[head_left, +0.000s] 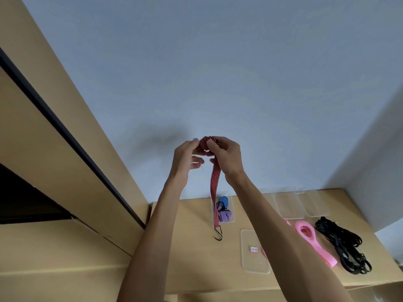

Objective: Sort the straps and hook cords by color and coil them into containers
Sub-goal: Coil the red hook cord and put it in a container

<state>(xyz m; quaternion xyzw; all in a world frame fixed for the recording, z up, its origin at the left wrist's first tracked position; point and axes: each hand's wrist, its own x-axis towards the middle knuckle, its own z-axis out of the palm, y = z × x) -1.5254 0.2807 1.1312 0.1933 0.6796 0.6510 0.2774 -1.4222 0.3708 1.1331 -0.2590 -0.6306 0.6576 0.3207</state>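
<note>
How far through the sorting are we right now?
Early. Done: blue coil and purple coil sit in one clear container. In hand: left hand and right hand are rolling the red striped hook cord. Left: pink strap, black straps.

Pretty plain room: a big pale blue-grey wall fills most of the view, with a soft shadow on it. Light wood tabletop below, tan wood cabinet panels on the left with a dark strip running diagonally.
</note>
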